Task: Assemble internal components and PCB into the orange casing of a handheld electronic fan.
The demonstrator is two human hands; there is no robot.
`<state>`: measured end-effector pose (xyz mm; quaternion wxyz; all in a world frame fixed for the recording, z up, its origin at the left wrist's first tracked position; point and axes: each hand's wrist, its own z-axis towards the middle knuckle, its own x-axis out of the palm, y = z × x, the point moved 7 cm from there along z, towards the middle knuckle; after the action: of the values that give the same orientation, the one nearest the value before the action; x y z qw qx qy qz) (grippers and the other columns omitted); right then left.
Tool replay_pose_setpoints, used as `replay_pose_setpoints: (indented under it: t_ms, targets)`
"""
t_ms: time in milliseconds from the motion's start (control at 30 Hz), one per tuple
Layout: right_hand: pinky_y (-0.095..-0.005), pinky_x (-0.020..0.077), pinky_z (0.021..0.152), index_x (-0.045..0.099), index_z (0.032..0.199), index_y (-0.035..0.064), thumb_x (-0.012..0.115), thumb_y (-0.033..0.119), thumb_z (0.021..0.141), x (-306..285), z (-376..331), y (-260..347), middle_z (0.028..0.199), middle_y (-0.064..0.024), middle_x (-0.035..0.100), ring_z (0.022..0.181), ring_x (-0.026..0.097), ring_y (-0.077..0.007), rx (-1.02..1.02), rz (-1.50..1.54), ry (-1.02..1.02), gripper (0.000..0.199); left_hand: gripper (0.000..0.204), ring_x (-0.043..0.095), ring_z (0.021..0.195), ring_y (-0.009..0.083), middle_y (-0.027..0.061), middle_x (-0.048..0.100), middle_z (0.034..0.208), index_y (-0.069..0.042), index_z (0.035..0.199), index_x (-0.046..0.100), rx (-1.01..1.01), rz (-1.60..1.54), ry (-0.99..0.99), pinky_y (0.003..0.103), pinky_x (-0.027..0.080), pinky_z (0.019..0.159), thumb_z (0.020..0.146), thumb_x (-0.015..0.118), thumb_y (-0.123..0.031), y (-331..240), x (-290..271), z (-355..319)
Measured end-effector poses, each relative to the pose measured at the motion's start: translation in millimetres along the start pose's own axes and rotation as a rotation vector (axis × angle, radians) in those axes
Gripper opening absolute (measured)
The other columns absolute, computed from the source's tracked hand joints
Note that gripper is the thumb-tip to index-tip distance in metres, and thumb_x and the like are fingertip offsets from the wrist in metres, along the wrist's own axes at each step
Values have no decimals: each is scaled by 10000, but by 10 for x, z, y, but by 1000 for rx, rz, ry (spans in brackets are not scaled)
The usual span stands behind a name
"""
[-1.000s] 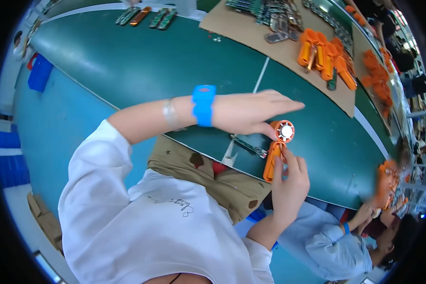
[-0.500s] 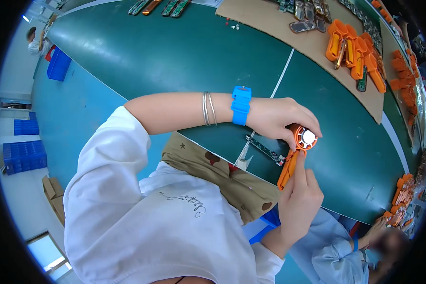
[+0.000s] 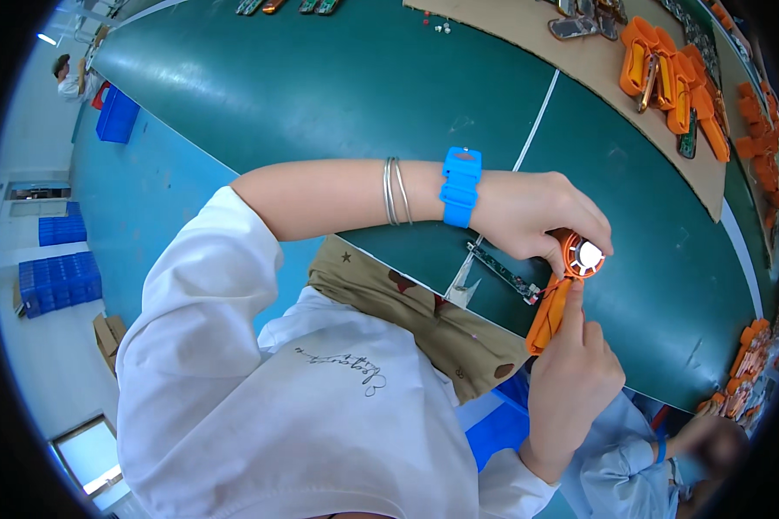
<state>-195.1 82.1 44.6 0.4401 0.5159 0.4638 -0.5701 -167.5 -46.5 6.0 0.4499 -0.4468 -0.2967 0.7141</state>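
Left hand (image 3: 541, 212): fingers, outstretched a second ago, now curled around the round head of one orange handheld fan (image 3: 552, 311), gripping it. Right hand (image 3: 577, 381): below, nearer the handle; index finger extended to the neck; whether folded fingers hold anything, cannot tell. Fan: at the green desk (image 3: 363, 112)'s near edge, long axis slanting down-left, head to handle. Circuit board (image 3: 504, 272): just left.

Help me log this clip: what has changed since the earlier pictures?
The left hand, fingers stretched out a second ago, has curled them over the round head of the orange device. The right hand has folded in the fingers beside its index finger, which stays near the device's neck. The circuit board stays on the green table.
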Motion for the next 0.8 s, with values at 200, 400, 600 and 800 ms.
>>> replay_pose_setpoints:
  t_ms: [200,400,600,800]
  targets:
    - [-309,416,439,622,1059,-18,526,-24,827,55,31,-289,609,-105,545,455,525,-223,253,687,17,251,507,576,990,327,132,599,1131,-29,1173,558,-17,4,-12,376,509,810,700,735,-79,8,-11,-15]
    - [-270,404,481,633,887,-19,586,11,839,-14,76,-305,653,-91,560,549,535,-141,210,638,-67,73,507,574,998,327,130,595,1142,-31,1170,557,-8,44,-25,377,506,825,702,740,-100,6,19,-21]
    - [-347,428,567,635,882,0,664,23,744,-176,170,-172,735,-86,529,652,532,-241,6,395,-124,143,503,572,1007,326,127,595,1145,-33,1165,558,1,49,-26,379,505,832,700,739,-96,0,25,-20]
    - [-344,432,548,633,967,20,643,6,725,-108,184,-77,730,-80,496,636,524,-228,-12,276,1,242,496,574,1001,320,127,596,1140,-23,1167,555,9,43,-22,373,506,829,710,734,-97,9,26,-31]
